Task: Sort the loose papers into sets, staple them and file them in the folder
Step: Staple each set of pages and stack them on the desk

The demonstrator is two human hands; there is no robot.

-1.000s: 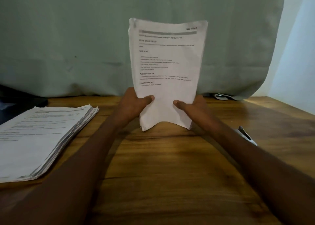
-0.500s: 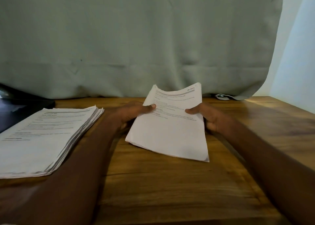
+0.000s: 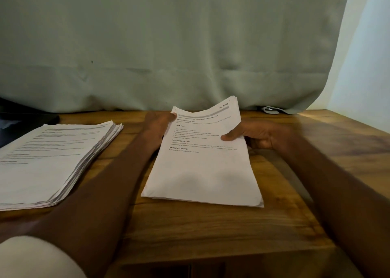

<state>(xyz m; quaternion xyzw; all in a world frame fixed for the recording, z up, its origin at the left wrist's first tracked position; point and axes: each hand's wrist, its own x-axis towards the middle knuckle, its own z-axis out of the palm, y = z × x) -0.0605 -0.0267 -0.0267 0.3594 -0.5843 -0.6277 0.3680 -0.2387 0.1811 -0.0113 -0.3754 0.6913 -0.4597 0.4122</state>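
Observation:
A thin set of printed white pages (image 3: 202,166) lies nearly flat in the middle of the wooden table (image 3: 211,231), its far end lifted a little. My left hand (image 3: 158,123) pinches the set's far left corner, thumb on top. At the right edge my right hand (image 3: 255,134) grips the same set, with the thumb over the text. A thick stack of loose printed papers (image 3: 50,161) rests on the table to the left. No stapler or folder shows.
A pale green curtain (image 3: 168,45) hangs along the table's far edge. A dark object (image 3: 25,117) sits at the far left behind the stack. A small grey item (image 3: 272,109) peeks out under the curtain at the far right. A pale wall stands at the right.
The set stood upright on its lower edge in both hands a second ago. It has been tipped down and now lies almost flat, with both hands shifted toward its far end.

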